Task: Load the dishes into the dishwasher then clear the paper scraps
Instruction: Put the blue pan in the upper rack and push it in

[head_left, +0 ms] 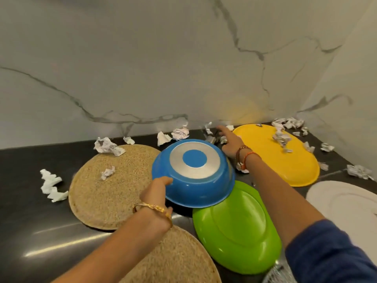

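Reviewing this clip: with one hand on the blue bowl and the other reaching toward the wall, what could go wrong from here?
1. The left hand grips the upturned blue bowl by its rim only; it could slip onto the green plate.
2. The right hand reaches over paper scraps lying on the yellow plate; lifting that plate would likely scatter them.

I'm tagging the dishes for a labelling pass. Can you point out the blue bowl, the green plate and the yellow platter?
blue bowl (196, 158): head view, on the blue disc of its upturned base.
green plate (238, 225): head view, on its underside centre.
yellow platter (271, 158): head view, on its bare middle.
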A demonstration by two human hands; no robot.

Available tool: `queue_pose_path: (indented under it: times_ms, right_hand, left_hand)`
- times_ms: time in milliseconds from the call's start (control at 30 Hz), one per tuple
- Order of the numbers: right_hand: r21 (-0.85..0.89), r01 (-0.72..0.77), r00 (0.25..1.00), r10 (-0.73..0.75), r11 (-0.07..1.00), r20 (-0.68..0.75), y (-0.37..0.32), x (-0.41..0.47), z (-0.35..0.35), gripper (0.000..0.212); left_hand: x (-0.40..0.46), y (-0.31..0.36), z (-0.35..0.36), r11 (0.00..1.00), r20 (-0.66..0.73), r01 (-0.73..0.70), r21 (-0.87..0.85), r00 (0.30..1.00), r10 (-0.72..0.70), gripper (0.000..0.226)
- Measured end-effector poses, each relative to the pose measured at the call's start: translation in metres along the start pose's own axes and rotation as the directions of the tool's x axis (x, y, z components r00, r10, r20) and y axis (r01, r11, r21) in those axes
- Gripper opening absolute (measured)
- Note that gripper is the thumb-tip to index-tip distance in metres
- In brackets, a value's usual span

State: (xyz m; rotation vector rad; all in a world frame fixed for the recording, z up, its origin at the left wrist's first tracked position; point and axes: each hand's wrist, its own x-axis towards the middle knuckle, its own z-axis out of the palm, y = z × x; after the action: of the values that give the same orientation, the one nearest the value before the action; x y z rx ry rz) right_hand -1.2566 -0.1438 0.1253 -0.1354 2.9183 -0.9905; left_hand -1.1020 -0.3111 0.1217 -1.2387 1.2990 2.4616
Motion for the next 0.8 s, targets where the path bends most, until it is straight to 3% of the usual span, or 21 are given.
queue_pose_path:
  times_ms: [100,167,267,333,400,500,600,700,800]
  right_hand:
    - [-0.172,0.110,0.987,-0.088,0.979,0.131,0.007,0.041,0.009,0.072]
    - [-0.411,0.218,0.962,-0.124,0.885,0.242,0.006,0.058,0.010,0.061]
    - [-0.656,0.309,0.947,-0.162,0.689,0.276,-0.001,0.061,0.004,0.046]
    - [-0.704,0.316,0.949,-0.220,0.636,0.226,0.001,0.057,0.001,0.044]
    - [-0.676,0.297,0.949,-0.288,0.674,0.130,0.005,0.049,-0.005,0.042]
    - [-0.550,0.302,0.911,-0.405,0.778,-0.072,0.008,0.028,-0.028,0.028]
    - [-0.408,0.341,0.857,-0.459,0.847,-0.235,0.006,-0.008,-0.054,0.031]
    - [-0.307,0.287,0.795,-0.405,0.907,-0.452,0.006,-0.055,-0.071,0.028]
    - [-0.212,0.223,0.677,-0.307,0.952,-0.669,0.011,-0.111,-0.076,0.040]
  left_hand:
    - [-0.001,-0.009,0.001,0.996,0.018,0.038,-0.081,0.999,-0.036,0.032]
    - [0.003,-0.011,0.001,0.992,0.002,0.033,-0.121,0.999,-0.033,0.017]
    - [0.009,-0.007,0.003,0.986,-0.022,0.000,-0.165,1.000,-0.004,0.032]
    - [0.008,-0.003,0.004,0.982,-0.048,-0.029,-0.188,0.999,0.020,0.031]
    - [0.000,0.007,0.003,0.977,-0.024,-0.052,-0.207,0.999,0.048,0.024]
    - [-0.010,0.029,-0.005,0.965,0.012,-0.097,-0.244,0.995,0.103,0.032]
    - [-0.021,0.055,-0.015,0.946,0.141,-0.146,-0.291,0.971,0.193,0.014]
    - [-0.044,0.069,-0.011,0.897,0.197,-0.249,-0.367,0.921,0.336,0.023]
    - [-0.073,0.056,0.005,0.798,0.101,-0.422,-0.430,0.856,0.507,0.023]
